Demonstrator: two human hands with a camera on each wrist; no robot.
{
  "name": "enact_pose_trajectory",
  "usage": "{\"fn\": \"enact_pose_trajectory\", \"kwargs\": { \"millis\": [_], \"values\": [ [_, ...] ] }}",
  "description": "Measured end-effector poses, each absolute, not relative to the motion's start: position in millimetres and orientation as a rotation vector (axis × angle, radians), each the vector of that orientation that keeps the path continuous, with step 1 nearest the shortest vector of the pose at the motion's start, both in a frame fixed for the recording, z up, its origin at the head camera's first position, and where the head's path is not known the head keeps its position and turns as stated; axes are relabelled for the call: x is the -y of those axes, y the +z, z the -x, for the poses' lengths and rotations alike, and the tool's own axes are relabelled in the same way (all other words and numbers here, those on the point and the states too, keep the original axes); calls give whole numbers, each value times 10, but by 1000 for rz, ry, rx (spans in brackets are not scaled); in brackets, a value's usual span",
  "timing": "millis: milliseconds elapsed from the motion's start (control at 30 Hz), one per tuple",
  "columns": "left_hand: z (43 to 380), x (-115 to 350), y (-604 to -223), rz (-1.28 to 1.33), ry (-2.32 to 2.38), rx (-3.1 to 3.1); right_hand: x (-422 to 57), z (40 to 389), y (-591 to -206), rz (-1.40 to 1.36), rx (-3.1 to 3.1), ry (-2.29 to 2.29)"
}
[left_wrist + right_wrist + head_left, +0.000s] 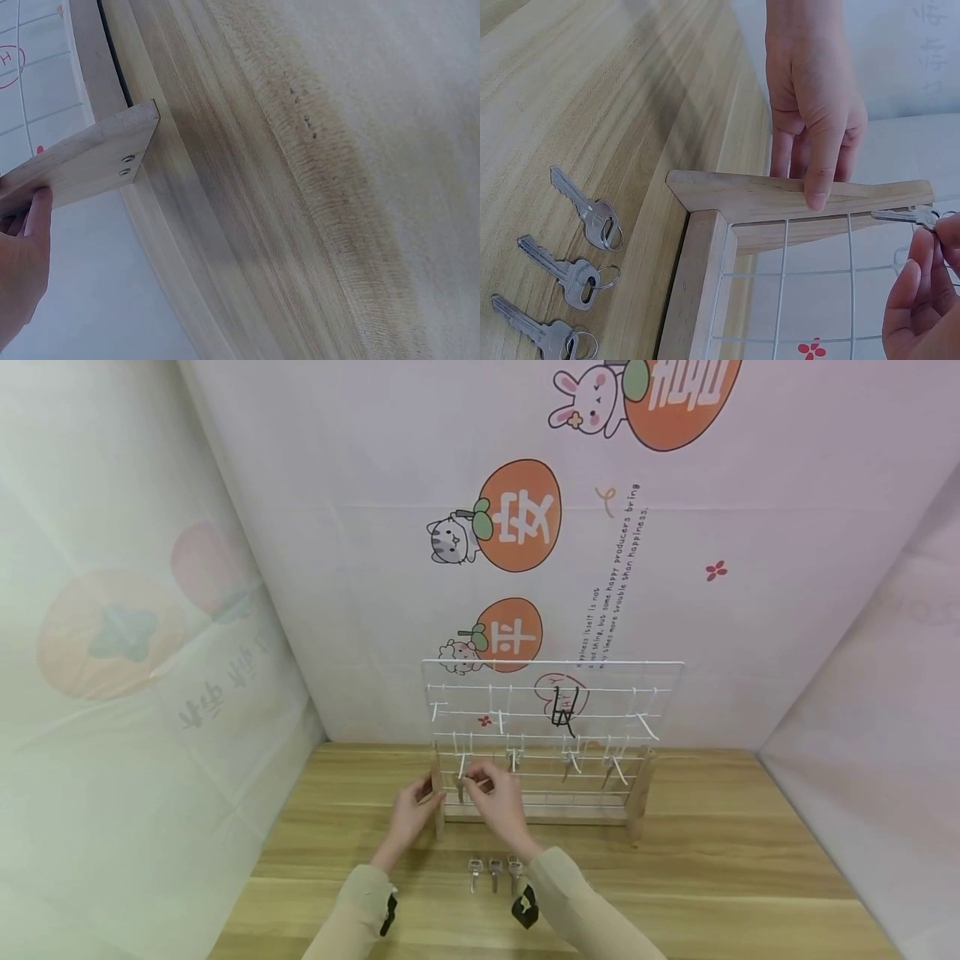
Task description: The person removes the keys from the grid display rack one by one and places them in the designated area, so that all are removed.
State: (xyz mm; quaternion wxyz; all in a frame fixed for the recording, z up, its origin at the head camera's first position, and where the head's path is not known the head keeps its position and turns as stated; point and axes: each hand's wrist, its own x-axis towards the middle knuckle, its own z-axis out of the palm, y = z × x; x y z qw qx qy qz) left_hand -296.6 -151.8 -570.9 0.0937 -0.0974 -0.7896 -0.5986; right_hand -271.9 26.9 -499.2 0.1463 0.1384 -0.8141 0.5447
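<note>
A white wire grid rack (pixel 555 662) with a wooden frame stands on the table. My left hand (pixel 414 810) grips its left wooden upright (pixel 742 193), thumb on one face and fingers behind. At the lower left hook, my right hand (pixel 498 800) pinches a silver key (pixel 904 216) by its ring end, fingertips close to the wire. Whether the ring is over the hook is hard to see. Three more keys (pixel 574 279), each with a small ring, lie in a row on the table before the rack.
Other keys (pixel 567 766) hang from the lower hooks to the right. Above them, white hooks (pixel 645 725) and a black hook (pixel 564 706) project from the grid. A printed cloth (pixel 375 568) stands behind, with white cloth at both sides of the wooden table (pixel 735 860).
</note>
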Motion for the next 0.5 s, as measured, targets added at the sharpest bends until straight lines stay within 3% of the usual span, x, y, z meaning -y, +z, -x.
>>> {"fn": "enact_pose_trajectory", "kwargs": {
  "millis": [500],
  "values": [
    [2947,1505,-5686,289,-1733,2359,-331,2624,-4943,-445,2353,1636]
  ]
}}
